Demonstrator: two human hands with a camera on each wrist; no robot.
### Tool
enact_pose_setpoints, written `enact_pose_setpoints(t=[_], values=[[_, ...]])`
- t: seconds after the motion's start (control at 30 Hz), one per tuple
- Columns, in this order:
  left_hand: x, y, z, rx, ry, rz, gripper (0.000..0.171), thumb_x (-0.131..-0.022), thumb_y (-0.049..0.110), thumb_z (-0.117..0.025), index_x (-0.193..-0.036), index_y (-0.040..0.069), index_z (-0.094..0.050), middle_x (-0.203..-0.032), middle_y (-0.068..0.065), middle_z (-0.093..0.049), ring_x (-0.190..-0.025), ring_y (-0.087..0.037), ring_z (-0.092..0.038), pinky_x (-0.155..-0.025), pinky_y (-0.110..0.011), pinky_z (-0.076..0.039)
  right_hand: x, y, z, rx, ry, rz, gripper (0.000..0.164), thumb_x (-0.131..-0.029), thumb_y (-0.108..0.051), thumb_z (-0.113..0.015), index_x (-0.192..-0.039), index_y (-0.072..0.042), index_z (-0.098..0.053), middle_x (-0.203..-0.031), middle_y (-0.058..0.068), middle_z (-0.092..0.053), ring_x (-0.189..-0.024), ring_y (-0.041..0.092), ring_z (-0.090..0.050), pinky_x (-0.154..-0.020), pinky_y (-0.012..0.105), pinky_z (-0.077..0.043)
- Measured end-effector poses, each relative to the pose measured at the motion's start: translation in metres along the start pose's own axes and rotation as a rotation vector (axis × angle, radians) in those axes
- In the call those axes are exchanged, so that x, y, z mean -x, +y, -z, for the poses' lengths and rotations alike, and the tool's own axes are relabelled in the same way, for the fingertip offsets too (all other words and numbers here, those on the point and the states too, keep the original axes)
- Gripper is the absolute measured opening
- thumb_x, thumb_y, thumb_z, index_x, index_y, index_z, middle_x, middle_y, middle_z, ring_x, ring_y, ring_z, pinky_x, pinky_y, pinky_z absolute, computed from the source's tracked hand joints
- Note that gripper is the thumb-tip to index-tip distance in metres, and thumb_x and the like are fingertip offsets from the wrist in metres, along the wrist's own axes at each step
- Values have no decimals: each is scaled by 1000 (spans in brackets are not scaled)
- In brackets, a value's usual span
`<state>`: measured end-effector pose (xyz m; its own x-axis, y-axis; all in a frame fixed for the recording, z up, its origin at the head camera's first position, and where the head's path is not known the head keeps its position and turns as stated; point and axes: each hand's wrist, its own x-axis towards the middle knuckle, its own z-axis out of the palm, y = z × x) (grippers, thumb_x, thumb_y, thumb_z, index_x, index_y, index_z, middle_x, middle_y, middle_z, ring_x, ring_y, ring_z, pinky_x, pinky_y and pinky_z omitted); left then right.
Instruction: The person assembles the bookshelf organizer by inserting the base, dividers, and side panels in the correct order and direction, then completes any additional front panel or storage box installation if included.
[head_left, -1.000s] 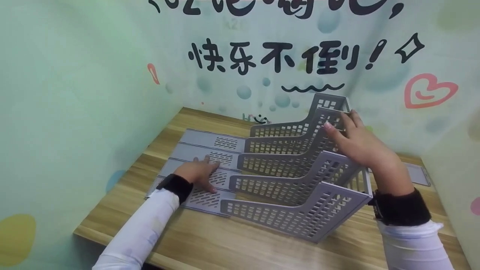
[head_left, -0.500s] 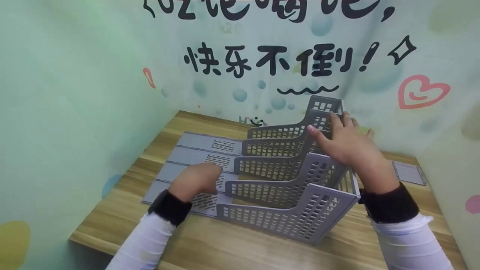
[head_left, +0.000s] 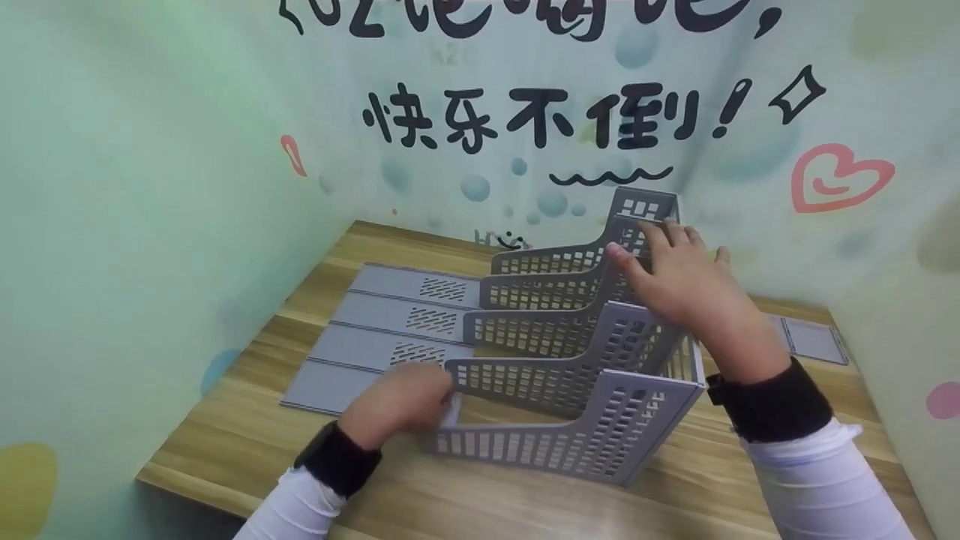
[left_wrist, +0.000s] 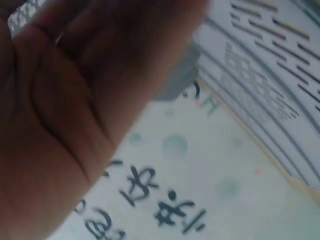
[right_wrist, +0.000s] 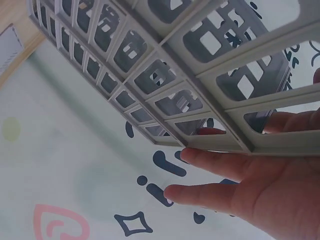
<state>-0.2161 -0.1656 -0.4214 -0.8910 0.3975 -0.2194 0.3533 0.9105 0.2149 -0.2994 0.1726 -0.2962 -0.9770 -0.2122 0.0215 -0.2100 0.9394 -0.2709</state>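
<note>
Your right grip (head_left: 679, 281) rests flat-fingered on the rack's (head_left: 570, 360) tall end by the table's (head_left: 465, 487) right edge; your left grip (head_left: 405, 401) holds its low end, pointing left.

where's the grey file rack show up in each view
Head: grey file rack sits centre on the wooden desk, between both hands.
Left wrist: only slotted grey panels at upper right, blurred; whether they belong to it is unclear.
Right wrist: its perforated wall fills the top.
Shared landmark: the black lettering on the wall.
</note>
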Motion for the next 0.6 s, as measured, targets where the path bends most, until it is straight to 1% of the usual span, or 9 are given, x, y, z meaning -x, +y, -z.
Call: enact_pose_setpoints(t=[0.07,0.13,0.17,0.23,0.3,0.37,0.4,0.47,0.6], values=[[-8,-8,2,-19,136,17,7,-94,12,-73,-94,6,-70,-88,-9,-71,-78,-26,-66,-74,-44,-62,1,2,-3,-10,-1,-2,106,-98,-87,-19,-171,-10,-18,-175,33,-10,-160,60,-7,-120,88,0],[-18,-17,3,-27,210,12,22,-94,15,-77,-112,5,-70,-105,-13,-74,-96,-30,-71,-88,-48,-63,1,3,-3,-20,-4,-3,106,-98,-86,-19,-170,-8,-19,-175,33,-9,-161,59,-6,-120,88,0],[-23,-20,3,-12,223,-1,30,-94,17,-79,-120,5,-69,-113,-14,-75,-103,-31,-72,-93,-48,-63,1,4,-3,-22,-7,-2,106,-98,-86,-18,-170,-8,-18,-175,33,-8,-161,59,-5,-120,87,1],[-32,-27,0,7,217,-38,34,-94,17,-79,-123,5,-69,-117,-14,-75,-107,-31,-72,-96,-47,-63,2,5,-2,-28,-17,-3,107,-98,-86,-18,-170,-6,-18,-175,34,-5,-161,60,-3,-120,87,2],[-37,-31,-3,26,189,-71,25,-95,14,-78,-118,6,-74,-111,-12,-77,-99,-27,-73,-92,-44,-63,1,7,-2,-36,-28,-4,108,-99,-85,-18,-170,-5,-17,-175,34,-3,-161,60,-1,-120,87,3],[-40,-33,-5,36,187,-93,10,-95,9,-75,-105,8,-78,-96,-9,-78,-84,-23,-72,-83,-42,-64,0,8,-2,-44,-32,3,107,-99,-85,-19,-170,-5,-18,-176,33,-2,-161,59,0,-121,86,3],[-41,-34,-6,35,196,-99,7,-95,7,-74,-99,9,-79,-90,-7,-77,-78,-21,-69,-79,-41,-63,0,9,-3,-48,-35,7,107,-99,-85,-19,-170,-5,-18,-176,33,-2,-161,59,0,-121,86,3],[-40,-35,-6,33,213,-106,8,-94,4,-75,-97,9,-79,-87,-6,-77,-76,-19,-68,-77,-39,-63,-1,10,-3,-59,-43,15,105,-100,-84,-20,-170,-5,-19,-176,32,-2,-162,57,2,-122,85,2],[-40,-35,-4,45,242,-120,13,-92,1,-75,-101,9,-80,-89,-5,-78,-78,-19,-70,-79,-37,-64,-1,17,-2,-88,-53,17,104,-101,-82,-22,-169,-4,-19,-177,29,-2,-164,53,4,-123,84,1]])
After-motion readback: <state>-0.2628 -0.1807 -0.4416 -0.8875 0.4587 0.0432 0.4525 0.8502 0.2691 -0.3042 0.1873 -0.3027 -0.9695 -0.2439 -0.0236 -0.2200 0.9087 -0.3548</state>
